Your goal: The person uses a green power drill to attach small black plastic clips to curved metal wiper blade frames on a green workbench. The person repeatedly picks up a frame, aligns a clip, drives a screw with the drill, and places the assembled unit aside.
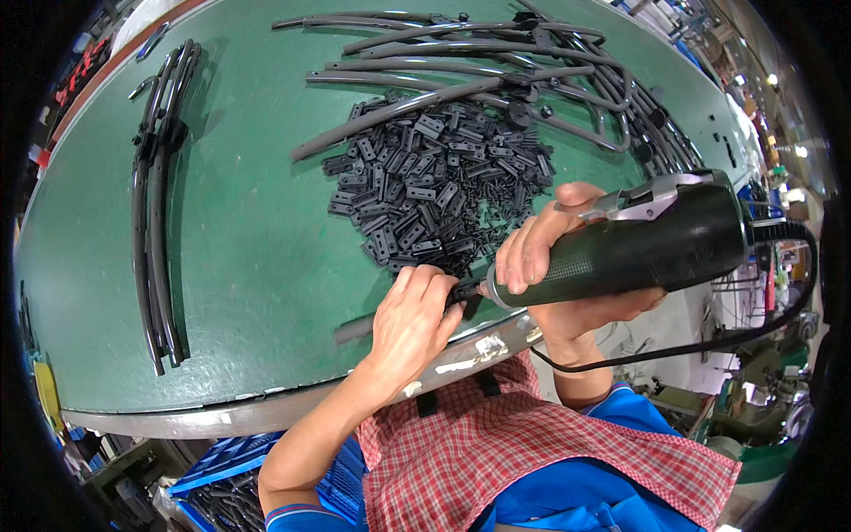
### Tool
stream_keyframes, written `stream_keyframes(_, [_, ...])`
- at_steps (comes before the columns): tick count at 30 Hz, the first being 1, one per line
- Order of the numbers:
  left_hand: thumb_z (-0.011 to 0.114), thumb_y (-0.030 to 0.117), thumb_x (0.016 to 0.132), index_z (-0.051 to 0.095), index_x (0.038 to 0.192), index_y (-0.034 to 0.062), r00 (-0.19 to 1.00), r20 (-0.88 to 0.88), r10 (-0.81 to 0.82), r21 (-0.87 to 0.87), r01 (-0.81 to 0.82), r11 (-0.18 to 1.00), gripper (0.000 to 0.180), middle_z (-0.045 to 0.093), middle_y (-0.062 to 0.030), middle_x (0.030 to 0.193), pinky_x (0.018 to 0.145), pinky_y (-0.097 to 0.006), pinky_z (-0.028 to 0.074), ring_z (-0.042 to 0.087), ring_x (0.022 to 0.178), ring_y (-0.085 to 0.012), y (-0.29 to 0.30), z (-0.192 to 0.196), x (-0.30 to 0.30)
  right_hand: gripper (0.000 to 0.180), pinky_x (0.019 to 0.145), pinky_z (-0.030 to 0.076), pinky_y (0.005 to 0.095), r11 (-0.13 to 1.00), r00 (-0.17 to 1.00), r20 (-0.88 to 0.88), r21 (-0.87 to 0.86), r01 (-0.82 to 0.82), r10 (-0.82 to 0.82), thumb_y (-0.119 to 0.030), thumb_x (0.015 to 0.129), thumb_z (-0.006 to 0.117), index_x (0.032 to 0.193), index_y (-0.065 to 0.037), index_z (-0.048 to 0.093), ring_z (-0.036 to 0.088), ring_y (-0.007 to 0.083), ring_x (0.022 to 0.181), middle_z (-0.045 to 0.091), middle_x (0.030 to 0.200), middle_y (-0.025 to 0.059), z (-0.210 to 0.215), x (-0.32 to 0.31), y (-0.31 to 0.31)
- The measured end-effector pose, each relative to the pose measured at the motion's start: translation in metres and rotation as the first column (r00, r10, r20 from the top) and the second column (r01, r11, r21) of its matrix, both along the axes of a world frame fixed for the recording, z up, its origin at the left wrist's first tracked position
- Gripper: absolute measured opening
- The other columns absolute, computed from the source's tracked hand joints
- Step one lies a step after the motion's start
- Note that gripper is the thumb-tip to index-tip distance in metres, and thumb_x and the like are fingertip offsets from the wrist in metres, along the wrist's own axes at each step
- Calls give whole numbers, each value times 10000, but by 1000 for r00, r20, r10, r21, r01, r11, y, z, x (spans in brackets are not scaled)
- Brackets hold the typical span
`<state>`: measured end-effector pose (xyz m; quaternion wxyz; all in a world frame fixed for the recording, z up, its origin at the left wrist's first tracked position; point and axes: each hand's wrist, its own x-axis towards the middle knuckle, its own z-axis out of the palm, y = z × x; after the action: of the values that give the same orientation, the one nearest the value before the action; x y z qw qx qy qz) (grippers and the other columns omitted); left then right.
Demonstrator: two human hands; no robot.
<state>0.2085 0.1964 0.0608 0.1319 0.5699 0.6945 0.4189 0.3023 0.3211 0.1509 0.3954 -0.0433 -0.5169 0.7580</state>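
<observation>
In my right hand (541, 257) is a dark green electric screwdriver (651, 235), held nearly level with my fingers wrapped round its body. Its nose points left and meets a small black plastic piece (463, 291) by the table's near edge. My left hand (409, 310) is closed over a dark grey metal tube (355, 331), whose end sticks out to the left of my fingers. The same hand pinches the black piece near the screwdriver's tip. Just beyond both hands lies a heap of black plastic blocks (417, 177), with small dark screws (496, 204) on its right side.
Several bent dark tube frames (425, 49) are stacked at the far side of the green table (257, 266). A folded tube frame (160, 195) lies at left. The screwdriver's black cord (691, 348) loops at right. A blue crate (222, 461) stands below the table edge.
</observation>
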Motion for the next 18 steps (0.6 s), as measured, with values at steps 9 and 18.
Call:
stream_keyframes(9, [666,107,756,618,959,1,998,52,-22,11,22,1000,234,591,-113,904,750,-383,493,566,864,-289,-4,-1,-5,883,566,474,357,912,921,25,131,-389,390,-731,763,528,1237,12,463,573,224,610,568,701,110,-11,-11,5])
stream_keyframes(18, [686,125,777,607,988,36,1000,-18,-4,28,4,1000,242,599,-101,929,744,-380,500,585,864,-292,-3,-1,0,818,524,410,317,897,917,-382,-356,-261,115,-715,846,450,1268,-15,499,486,154,564,456,662,26,-34,19,52])
